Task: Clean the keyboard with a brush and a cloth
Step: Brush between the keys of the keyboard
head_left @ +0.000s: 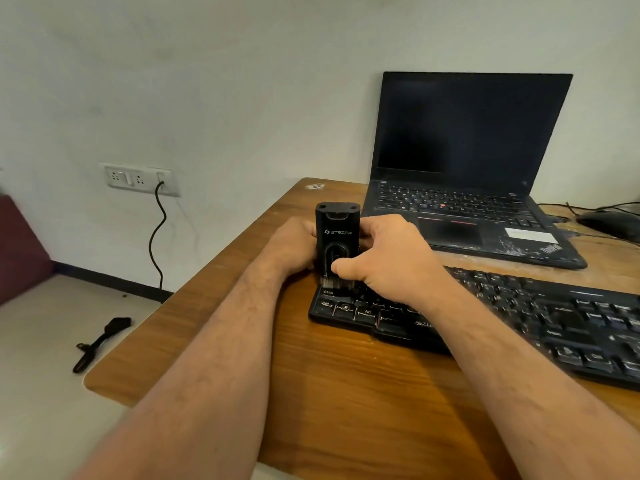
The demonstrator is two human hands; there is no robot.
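Note:
A black keyboard (540,317) lies across the wooden desk (346,393), its left end near the middle of the view. A black block-shaped cleaning brush (337,233) with white lettering stands upright on the keyboard's left end, bristles down on the keys. My right hand (384,258) grips the brush from the right, thumb on its front face. My left hand (294,247) holds the brush's left side, its fingers hidden behind the brush. No cloth is in view.
An open black laptop (464,174) with a dark screen stands behind the keyboard. A dark mouse (609,221) and cables lie at the far right. A wall socket (140,178) with a black cord is at left; a black object (100,341) lies on the floor.

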